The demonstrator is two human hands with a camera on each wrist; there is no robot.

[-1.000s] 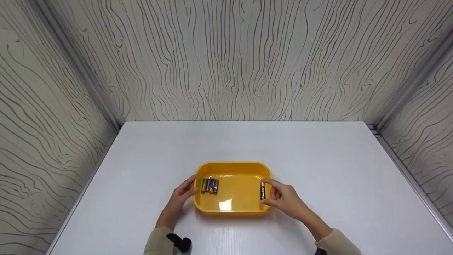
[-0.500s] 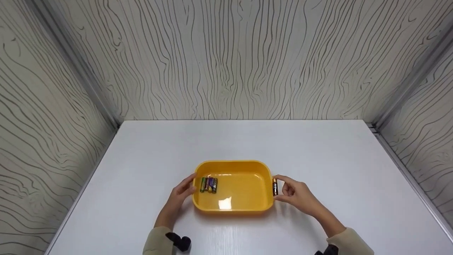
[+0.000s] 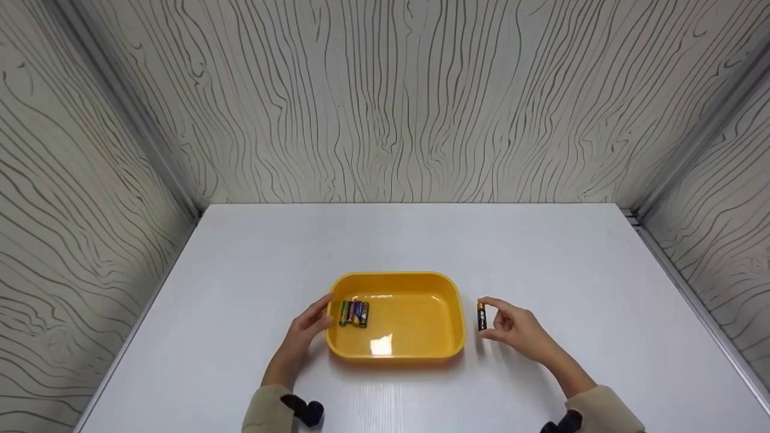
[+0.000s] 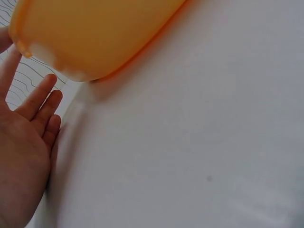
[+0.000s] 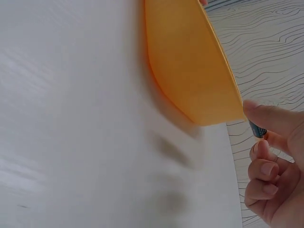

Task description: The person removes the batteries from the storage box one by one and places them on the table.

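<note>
In the head view a yellow plastic tray (image 3: 415,346) stands on the white table. Several AA-size batteries (image 3: 355,314) with green, purple and dark wrappers lie side by side near its left wall. My left hand (image 3: 305,331) holds the tray's left rim with thumb and index finger; the left wrist view shows the other fingers (image 4: 42,97) stretched out below the rim. Just off the tray's right side, my right hand (image 3: 516,328) pinches a black battery with a copper-coloured end (image 3: 482,317) by its two ends, between thumb and index finger. In the right wrist view the thumb partly hides this battery (image 5: 257,129).
The white table (image 3: 264,252) reaches back to a wood-grain patterned panel (image 3: 385,108), with similar panels at both sides. Black camera mounts (image 3: 307,412) sit on the wrists over beige sleeves.
My right hand has carried the black battery from inside the tray's right end, rightward over the rim, to outside the tray. My left hand stays at the left rim.
</note>
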